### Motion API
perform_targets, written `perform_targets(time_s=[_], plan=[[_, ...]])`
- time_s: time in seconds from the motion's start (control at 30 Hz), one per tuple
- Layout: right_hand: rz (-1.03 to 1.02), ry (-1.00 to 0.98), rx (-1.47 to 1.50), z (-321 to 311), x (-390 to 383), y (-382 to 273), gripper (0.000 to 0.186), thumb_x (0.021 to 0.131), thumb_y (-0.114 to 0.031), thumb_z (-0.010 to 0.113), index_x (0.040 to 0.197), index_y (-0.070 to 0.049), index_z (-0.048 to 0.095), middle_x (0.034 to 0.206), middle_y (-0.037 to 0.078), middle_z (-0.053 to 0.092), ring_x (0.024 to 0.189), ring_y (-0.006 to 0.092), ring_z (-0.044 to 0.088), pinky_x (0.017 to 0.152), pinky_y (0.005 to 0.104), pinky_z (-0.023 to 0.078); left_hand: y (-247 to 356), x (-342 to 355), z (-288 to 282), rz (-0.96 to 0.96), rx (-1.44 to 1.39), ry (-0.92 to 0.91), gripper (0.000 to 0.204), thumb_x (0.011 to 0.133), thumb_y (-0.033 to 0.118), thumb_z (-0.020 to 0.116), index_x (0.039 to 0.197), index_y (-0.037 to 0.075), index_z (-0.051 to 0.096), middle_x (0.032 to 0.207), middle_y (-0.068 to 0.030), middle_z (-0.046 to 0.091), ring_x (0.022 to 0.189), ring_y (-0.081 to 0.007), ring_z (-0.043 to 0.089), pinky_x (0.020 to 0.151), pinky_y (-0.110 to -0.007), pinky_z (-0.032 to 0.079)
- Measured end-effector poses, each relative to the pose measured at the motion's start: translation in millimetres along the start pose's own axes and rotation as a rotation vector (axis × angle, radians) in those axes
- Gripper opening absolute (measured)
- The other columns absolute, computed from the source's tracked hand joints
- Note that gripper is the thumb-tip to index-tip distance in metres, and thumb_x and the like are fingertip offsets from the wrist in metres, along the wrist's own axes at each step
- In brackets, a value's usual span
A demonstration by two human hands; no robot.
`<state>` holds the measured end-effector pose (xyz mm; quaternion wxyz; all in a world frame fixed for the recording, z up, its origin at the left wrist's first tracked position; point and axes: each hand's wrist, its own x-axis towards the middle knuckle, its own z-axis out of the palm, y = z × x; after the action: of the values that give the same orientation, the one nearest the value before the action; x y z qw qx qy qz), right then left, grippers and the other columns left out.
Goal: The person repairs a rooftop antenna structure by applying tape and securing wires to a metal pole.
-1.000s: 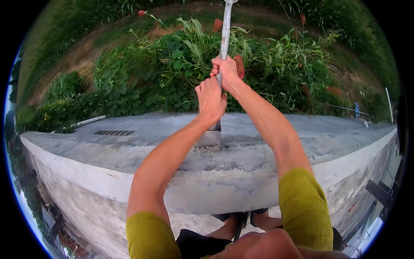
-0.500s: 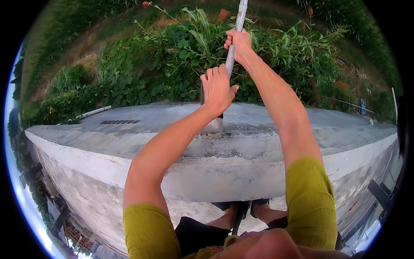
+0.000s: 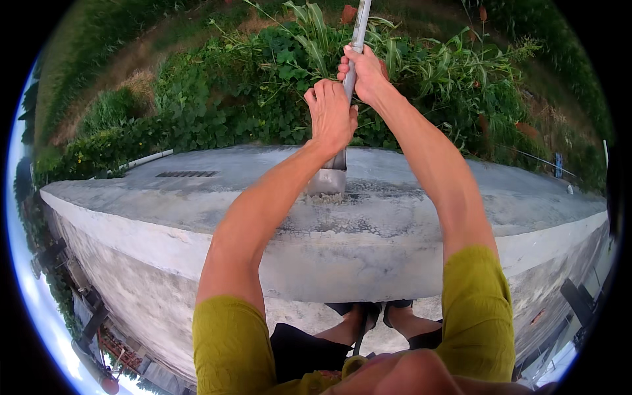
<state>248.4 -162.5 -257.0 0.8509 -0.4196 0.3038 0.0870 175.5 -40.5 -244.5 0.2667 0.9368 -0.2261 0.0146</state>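
Holding a grey pole (image 3: 359, 27), right hand (image 3: 369, 74) wrapped around it, left hand (image 3: 332, 118) lower, covering it, finger closure hidden

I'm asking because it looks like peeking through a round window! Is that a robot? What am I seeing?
No robot here: these are a person's own bare hands. The camera sits on their head, looking down, and its very wide lens makes straight edges look bent. The right hand has its grip closed around a grey pole. The left hand is just below; it hides what it touches, so I can't tell how it holds. Under it, a grey block stands on a grey ledge, with crumbly bits at its foot. Green plants grow beyond.
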Motion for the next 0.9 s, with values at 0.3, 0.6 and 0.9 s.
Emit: perform_targets(time_s=[0.3, 0.6, 0.9], plan=[[-0.044, -0.03, -0.009, 7.3, 33.9, 1.0, 0.018, 0.096, -0.012, 0.06, 0.1, -0.008, 0.043, 0.077, 0.006, 0.051, 0.058, 0.0167, 0.05, 0.049, 0.035, 0.046, -13.6, 20.8, 6.8, -0.065, 0.058, -0.045, 0.04, 0.074, 0.015, 0.074, 0.102, -0.005, 0.055, 0.106, -0.0188, 0.055, 0.105, -0.0334, 0.047, 0.092, -0.046, 0.033], [-0.04, -0.011, 0.015, 5.1, 34.7, -5.5, 0.018, 0.097, -0.013, 0.06, 0.103, -0.007, 0.044, 0.079, 0.007, 0.051, 0.061, 0.0169, 0.051, 0.051, 0.0343, 0.047, -10.1, 26.9, 8.3, -0.061, 0.058, -0.011, 0.038, 0.076, 0.016, 0.073, 0.102, -0.005, 0.054, 0.104, -0.0187, 0.055, 0.102, -0.0342, 0.049, 0.089, -0.045, 0.034], [-0.125, -0.086, 0.139, -18.2, 32.7, -39.8, 0.02, 0.098, -0.018, 0.058, 0.109, -0.009, 0.044, 0.083, 0.009, 0.056, 0.074, 0.0211, 0.059, 0.065, 0.0412, 0.056, 4.9, 62.4, 9.3, -0.057, -0.035, -0.087, 0.042, 0.078, 0.01, 0.07, 0.109, -0.007, 0.049, 0.107, -0.0222, 0.053, 0.091, -0.0389, 0.059, 0.081, -0.047, 0.043]])
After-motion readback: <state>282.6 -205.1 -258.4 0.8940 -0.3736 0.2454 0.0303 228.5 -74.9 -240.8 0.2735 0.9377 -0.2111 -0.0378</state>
